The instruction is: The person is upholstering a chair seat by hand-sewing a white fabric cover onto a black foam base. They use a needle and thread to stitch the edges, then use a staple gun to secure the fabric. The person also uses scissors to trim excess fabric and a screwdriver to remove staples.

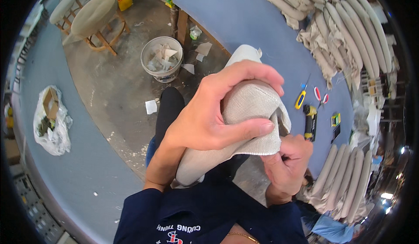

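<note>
A long padded piece covered in beige woven fabric (251,100) lies across my lap, its rounded end raised toward me. My left hand (200,113) is wrapped round that end, with the thumb pressing on the cloth near the fold. Below and to the right, my right hand (290,161) pinches the loose edge of the fabric with its fingers closed. The cloth folds over loosely at the right side of the end. What lies under the fabric is hidden.
On the blue-grey table (209,8) lie a yellow screwdriver (300,99), red-handled scissors (322,97) and a black-and-yellow tool (310,122). Beige padded pieces (362,30) are stacked at right. A scrap bucket (162,69), padded stool (94,17) and plastic bag (54,126) are at left.
</note>
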The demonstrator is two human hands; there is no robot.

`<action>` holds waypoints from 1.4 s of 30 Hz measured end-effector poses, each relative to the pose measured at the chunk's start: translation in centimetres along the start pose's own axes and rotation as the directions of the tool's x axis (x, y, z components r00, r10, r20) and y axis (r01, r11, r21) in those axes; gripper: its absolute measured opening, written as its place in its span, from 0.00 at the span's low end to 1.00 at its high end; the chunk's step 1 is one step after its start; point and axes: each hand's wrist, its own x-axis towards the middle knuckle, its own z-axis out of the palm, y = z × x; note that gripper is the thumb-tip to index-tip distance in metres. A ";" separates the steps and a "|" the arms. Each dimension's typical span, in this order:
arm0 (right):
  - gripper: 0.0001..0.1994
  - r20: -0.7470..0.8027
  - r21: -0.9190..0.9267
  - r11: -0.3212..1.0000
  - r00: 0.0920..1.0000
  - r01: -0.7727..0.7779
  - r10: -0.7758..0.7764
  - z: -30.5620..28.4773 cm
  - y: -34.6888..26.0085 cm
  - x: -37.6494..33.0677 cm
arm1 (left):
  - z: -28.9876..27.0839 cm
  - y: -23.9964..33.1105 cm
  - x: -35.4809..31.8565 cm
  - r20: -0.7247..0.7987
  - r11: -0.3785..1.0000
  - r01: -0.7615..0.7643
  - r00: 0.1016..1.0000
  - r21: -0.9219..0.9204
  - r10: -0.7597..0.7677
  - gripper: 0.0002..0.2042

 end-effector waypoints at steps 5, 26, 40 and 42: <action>0.04 0.015 0.143 0.990 1.000 -0.009 0.007 0.0 1.7 0.0 | 0.3 0.7 0.7 -0.038 0.988 0.114 0.992 -0.107 -0.119 0.24; 0.04 0.023 0.333 0.940 0.996 0.073 -0.085 2.5 2.3 -0.4 | 0.1 -0.1 2.1 0.025 0.990 0.057 0.998 -0.130 -0.054 0.11; 0.19 -0.365 0.423 0.791 0.882 0.443 -0.298 7.9 4.2 -2.5 | 5.3 -1.7 1.5 0.084 0.966 -0.141 0.989 0.217 0.125 0.14; 0.19 -0.392 0.463 0.760 0.874 0.457 -0.287 8.3 4.2 -2.6 | 5.0 -1.6 1.5 0.093 0.964 -0.134 0.989 0.230 0.115 0.14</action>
